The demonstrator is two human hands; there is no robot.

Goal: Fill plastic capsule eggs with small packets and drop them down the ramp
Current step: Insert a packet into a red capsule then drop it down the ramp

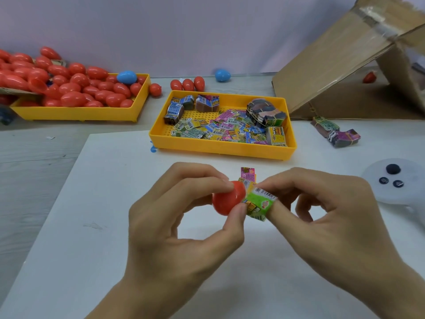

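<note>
My left hand (184, 217) pinches a red capsule egg half (226, 199) between thumb and fingers above the white board. My right hand (326, 217) pinches a green packet (258, 203) with a barcode and holds it at the egg's open side, touching it. Just behind the egg, more small packets (248, 174) lie on the board. A yellow tray of packets (158, 134) sits farther back in the middle. The cardboard ramp (333, 65) rises at the back right.
A yellow tray (76, 112) heaped with red eggs and one blue egg (126, 77) stands at the back left. Loose red eggs (188, 84) and a blue egg (222, 75) lie behind the packet tray. Bundled packets (335, 132) and a white controller (395, 178) lie on the right.
</note>
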